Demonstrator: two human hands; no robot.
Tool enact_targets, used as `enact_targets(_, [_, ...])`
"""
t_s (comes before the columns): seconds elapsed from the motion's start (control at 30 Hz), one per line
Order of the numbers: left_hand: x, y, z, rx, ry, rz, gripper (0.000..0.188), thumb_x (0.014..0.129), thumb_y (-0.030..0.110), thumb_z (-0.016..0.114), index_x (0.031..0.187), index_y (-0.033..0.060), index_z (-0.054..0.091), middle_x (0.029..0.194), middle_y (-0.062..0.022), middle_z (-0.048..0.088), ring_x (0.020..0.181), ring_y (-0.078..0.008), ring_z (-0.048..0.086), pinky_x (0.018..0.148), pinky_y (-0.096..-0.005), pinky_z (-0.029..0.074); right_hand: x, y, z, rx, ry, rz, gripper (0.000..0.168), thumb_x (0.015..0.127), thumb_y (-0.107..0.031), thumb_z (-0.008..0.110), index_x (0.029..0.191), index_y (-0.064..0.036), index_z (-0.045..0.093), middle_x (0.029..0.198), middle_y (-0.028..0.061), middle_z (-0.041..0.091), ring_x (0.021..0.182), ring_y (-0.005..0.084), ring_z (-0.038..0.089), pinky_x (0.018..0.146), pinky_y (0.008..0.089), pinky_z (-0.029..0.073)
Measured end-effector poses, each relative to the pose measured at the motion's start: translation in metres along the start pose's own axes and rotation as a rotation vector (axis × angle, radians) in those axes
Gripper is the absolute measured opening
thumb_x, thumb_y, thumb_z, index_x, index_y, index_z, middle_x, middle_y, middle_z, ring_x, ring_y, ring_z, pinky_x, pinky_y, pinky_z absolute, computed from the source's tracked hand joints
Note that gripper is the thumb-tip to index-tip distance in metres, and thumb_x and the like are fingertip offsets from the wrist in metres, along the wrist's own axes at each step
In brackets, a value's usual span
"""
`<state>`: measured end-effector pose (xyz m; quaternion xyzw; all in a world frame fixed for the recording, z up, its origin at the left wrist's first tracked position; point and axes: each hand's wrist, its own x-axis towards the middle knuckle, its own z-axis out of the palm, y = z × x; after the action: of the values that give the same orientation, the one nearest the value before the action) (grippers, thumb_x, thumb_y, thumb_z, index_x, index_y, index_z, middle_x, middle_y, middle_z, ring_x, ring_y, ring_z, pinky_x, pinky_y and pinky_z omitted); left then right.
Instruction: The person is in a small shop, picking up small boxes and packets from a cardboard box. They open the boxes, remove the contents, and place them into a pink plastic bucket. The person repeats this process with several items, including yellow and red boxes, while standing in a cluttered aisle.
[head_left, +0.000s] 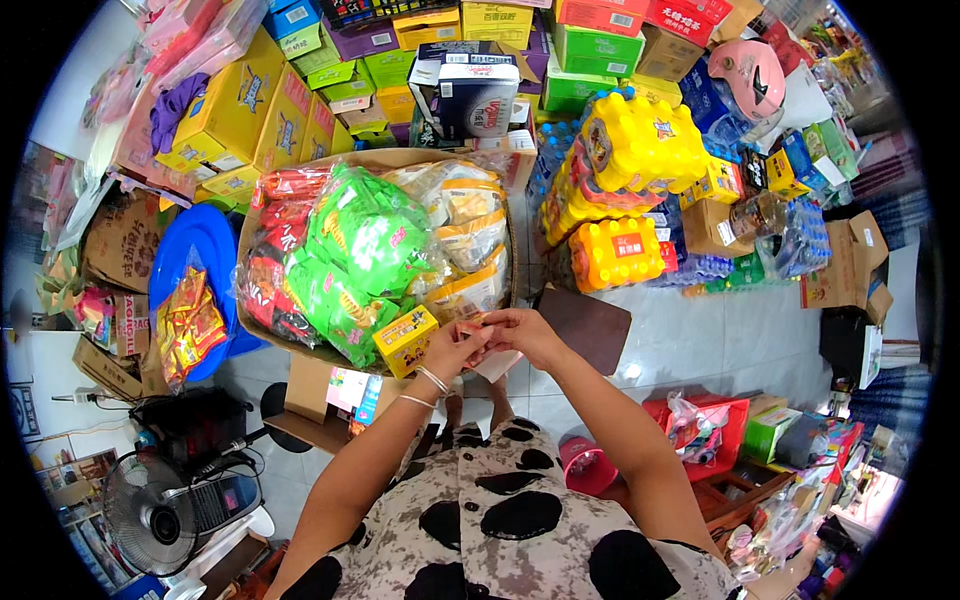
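Observation:
My left hand (454, 351) and my right hand (527, 334) meet in front of my body, fingers pinched together on a small orange-red packet (472, 328). My fingers cover most of it, so its exact kind cannot be told. A pale sheet (500, 367) shows just below my right fingers. Close beside my left hand, a small yellow printed carton (406, 340) rests at the near rim of a large cardboard box (315, 346). Inside that box lie green snack bags (375, 232), red-and-black bags (277, 289) and white-and-yellow bags (472, 217).
Shrink-wrapped yellow bottle packs (645, 146) are stacked ahead on the right, near a brown flat board (585, 330) on the floor. To the left are a blue plastic basin (184, 232) and a standing fan (150, 514). A pink bucket (587, 465) stands near my right side.

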<state>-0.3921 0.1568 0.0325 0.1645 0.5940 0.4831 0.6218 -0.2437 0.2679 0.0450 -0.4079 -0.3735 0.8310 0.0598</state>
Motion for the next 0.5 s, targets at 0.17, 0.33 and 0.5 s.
enact_targets(0.17, [0.002, 0.008, 0.007, 0.389, -0.062, -0.022, 0.035, 0.089, 0.024, 0.059, 0.114, 0.0001, 0.053, 0.095, -0.0106, 0.064, 0.073, -0.0195, 0.065, 0.061, -0.0330, 0.053, 0.002, 0.002, -0.023, -0.114, 0.230, -0.173, 0.025, 0.081, 0.000, 0.067, 0.105, 0.005, 0.060, 0.090, 0.0073, 0.063, 0.078, 0.0145, 0.061, 0.070, 0.0256, 0.051])
enact_targets(0.33, [-0.013, 0.018, 0.011, 1.627, -0.334, 0.264, 0.037, 0.087, 0.017, 0.047, 0.120, 0.0005, 0.050, 0.111, -0.0190, 0.060, 0.084, -0.0328, 0.065, 0.069, -0.0431, 0.053, -0.014, -0.008, -0.026, -0.840, 0.277, -0.388, 0.030, 0.071, -0.001, 0.064, 0.101, -0.002, 0.062, 0.090, 0.0170, 0.064, 0.084, 0.0282, 0.063, 0.073, 0.0349, 0.049])
enact_targets(0.5, [-0.011, 0.014, -0.001, 1.849, -0.626, 0.324, 0.034, 0.086, 0.018, 0.046, 0.115, 0.0017, 0.054, 0.108, -0.0175, 0.059, 0.086, -0.0333, 0.065, 0.072, -0.0438, 0.053, -0.020, 0.001, -0.001, -1.047, 0.255, -0.379, 0.026, 0.071, -0.002, 0.059, 0.096, -0.003, 0.064, 0.092, 0.0197, 0.064, 0.088, 0.0366, 0.061, 0.077, 0.0413, 0.049])
